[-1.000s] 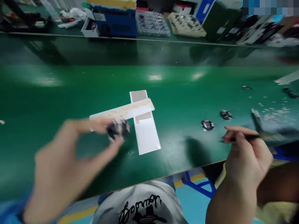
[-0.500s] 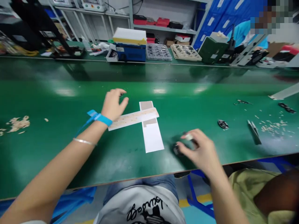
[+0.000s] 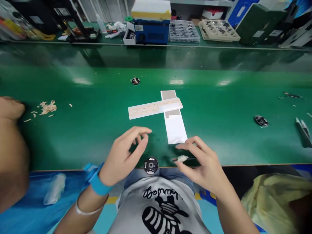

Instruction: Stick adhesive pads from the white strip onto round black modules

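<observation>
My left hand, with a blue band at the wrist, hovers near the table's front edge, fingers apart and holding nothing. Just right of it, a round black disc lies at the edge. My right hand has its thumb and fingers around a thin dark tool with a whitish lump on it; the tool is partly hidden. Beyond the hands, a white strip with small tan marks lies across a white and grey sheet.
A round black part lies farther back, another to the right, near tweezers. Tan scraps lie at left beside another person's arm. A blue box and trays stand behind.
The view has shifted down. My left hand has come back from the far round part toward the front edge. The black disc by my right hand now lies between both hands.
</observation>
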A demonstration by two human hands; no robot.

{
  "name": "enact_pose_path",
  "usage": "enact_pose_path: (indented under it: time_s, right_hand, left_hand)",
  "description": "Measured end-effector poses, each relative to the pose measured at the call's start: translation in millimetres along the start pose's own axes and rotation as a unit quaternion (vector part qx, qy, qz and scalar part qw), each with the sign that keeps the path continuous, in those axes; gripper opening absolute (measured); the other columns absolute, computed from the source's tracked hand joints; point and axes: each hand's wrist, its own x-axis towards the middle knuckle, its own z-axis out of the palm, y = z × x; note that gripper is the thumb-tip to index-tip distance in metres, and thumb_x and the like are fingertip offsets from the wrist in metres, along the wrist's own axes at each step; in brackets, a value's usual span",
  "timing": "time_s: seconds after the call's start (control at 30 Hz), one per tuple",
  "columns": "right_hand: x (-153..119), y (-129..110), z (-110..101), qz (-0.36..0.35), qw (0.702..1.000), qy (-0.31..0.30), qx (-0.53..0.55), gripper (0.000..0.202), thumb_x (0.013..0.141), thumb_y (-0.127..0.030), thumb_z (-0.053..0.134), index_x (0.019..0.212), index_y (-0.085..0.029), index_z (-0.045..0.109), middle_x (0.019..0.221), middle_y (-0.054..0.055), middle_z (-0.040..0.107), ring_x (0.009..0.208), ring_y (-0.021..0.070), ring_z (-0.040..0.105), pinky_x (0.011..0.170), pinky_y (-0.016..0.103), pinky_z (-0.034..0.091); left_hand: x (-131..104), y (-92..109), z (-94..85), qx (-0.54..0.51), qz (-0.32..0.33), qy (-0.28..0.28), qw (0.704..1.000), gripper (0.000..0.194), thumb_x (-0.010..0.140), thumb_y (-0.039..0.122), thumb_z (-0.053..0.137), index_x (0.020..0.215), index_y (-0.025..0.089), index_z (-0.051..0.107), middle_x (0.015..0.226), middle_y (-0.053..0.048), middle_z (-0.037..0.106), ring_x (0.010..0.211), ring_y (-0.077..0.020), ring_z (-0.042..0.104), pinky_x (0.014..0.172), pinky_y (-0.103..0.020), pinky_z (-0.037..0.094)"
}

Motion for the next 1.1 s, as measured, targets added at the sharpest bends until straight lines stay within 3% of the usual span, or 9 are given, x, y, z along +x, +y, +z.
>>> enact_pose_path:
  time_s: [0.13, 0.27, 0.4, 0.47, 0.53, 0.6, 0.77, 0.93, 1.1]
  right_hand:
    - [7.2, -0.7, -7.9, 0.004, 0.999, -0.011, 0.035, 0.019, 0.087, -0.026, 0.062, 0.106, -0.024, 0.062, 0.091, 0.002, 0.055, 0.076, 0.0146, 0.058, 0.064, 0.027, 0.046]
    - [28.3, 12.7, -17.4, -0.008, 0.995, -0.015, 0.099, 0.017, 0.097, -0.028, 0.046, 0.1, -0.024, 0.063, 0.09, 0.004, 0.054, 0.081, 0.0167, 0.056, 0.07, 0.029, 0.047]
    - [52.1, 29.4, -20.7, -0.035, 0.985, 0.04, 0.162, 0.029, 0.101, -0.037, 0.038, 0.092, -0.025, 0.063, 0.093, 0.004, 0.056, 0.093, 0.0191, 0.056, 0.085, 0.035, 0.047]
    - [63.2, 36.8, -19.6, -0.018, 0.979, 0.053, 0.197, 0.032, 0.1, -0.044, 0.037, 0.093, -0.025, 0.062, 0.094, 0.003, 0.056, 0.085, 0.0167, 0.057, 0.081, 0.034, 0.049]
    - [74.0, 43.3, -16.1, 0.016, 0.964, 0.059, 0.26, 0.034, 0.098, -0.05, 0.039, 0.092, -0.025, 0.059, 0.091, 0.001, 0.056, 0.071, 0.0126, 0.058, 0.071, 0.031, 0.051]
    - [85.2, 48.6, -9.6, 0.055, 0.942, 0.068, 0.323, 0.03, 0.092, -0.053, 0.052, 0.089, -0.023, 0.055, 0.086, -0.001, 0.056, 0.063, 0.0102, 0.061, 0.065, 0.029, 0.054]
    - [111.7, 57.6, 16.6, 0.102, 0.927, 0.092, 0.349, 0.037, 0.072, -0.043, 0.075, 0.087, -0.023, 0.047, 0.078, -0.004, 0.057, 0.063, 0.0136, 0.069, 0.065, 0.032, 0.061]
    - [121.2, 62.6, 34.7, 0.119, 0.931, 0.114, 0.326, 0.031, 0.075, -0.037, 0.07, 0.089, -0.024, 0.047, 0.08, -0.003, 0.059, 0.063, 0.0148, 0.071, 0.063, 0.032, 0.062]
    - [118.6, 63.7, 37.3, 0.122, 0.93, 0.121, 0.326, 0.028, 0.075, -0.036, 0.07, 0.088, -0.024, 0.048, 0.077, -0.004, 0.058, 0.063, 0.0143, 0.071, 0.062, 0.031, 0.062]
  left_hand:
    - [-41.1, 3.3, 6.6, 0.12, -0.024, -0.046, 0.991, 0.055, 0.079, 0.048, 0.072, 0.124, 0.025, 0.051, 0.107, -0.007, 0.06, 0.097, -0.0269, 0.057, 0.079, -0.039, 0.049]
    - [-50.7, 7.0, 27.4, 0.138, -0.007, -0.053, 0.989, 0.045, 0.086, 0.029, 0.065, 0.127, 0.024, 0.046, 0.108, -0.008, 0.059, 0.1, -0.0278, 0.057, 0.083, -0.043, 0.051]
    - [-25.3, 11.8, 27.0, 0.088, 0.059, -0.102, 0.989, 0.048, 0.086, 0.009, 0.053, 0.131, 0.023, 0.042, 0.12, -0.008, 0.059, 0.11, -0.0236, 0.056, 0.096, -0.043, 0.049]
    - [-12.3, 16.3, 20.7, 0.091, 0.138, -0.149, 0.975, 0.056, 0.085, 0.002, 0.046, 0.135, 0.027, 0.041, 0.133, -0.004, 0.055, 0.124, -0.022, 0.05, 0.112, -0.047, 0.037]
    - [-3.8, 21.3, 15.3, 0.117, 0.184, -0.158, 0.963, 0.058, 0.086, 0.006, 0.049, 0.138, 0.031, 0.041, 0.147, -0.001, 0.045, 0.14, -0.025, 0.035, 0.121, -0.055, 0.016]
    - [1.9, 24.7, 13.6, 0.139, 0.163, -0.108, 0.971, 0.056, 0.088, 0.021, 0.057, 0.141, 0.029, 0.039, 0.154, -0.004, 0.036, 0.145, -0.0294, 0.026, 0.121, -0.06, 0.009]
    - [27.5, 20.6, 23.2, 0.19, 0.117, -0.06, 0.973, 0.04, 0.1, 0.033, 0.041, 0.134, 0.015, 0.051, 0.14, -0.011, 0.054, 0.131, -0.0285, 0.044, 0.113, -0.052, 0.033]
    - [59.8, 9.6, 34.7, 0.274, 0.159, -0.078, 0.945, 0.037, 0.099, 0.03, 0.04, 0.122, 0.013, 0.063, 0.131, -0.01, 0.062, 0.124, -0.0327, 0.049, 0.112, -0.056, 0.03]
    - [67.9, 6.1, 38.0, 0.269, 0.167, -0.084, 0.945, 0.032, 0.099, 0.028, 0.041, 0.112, 0.014, 0.068, 0.12, -0.008, 0.068, 0.118, -0.0295, 0.053, 0.111, -0.052, 0.031]
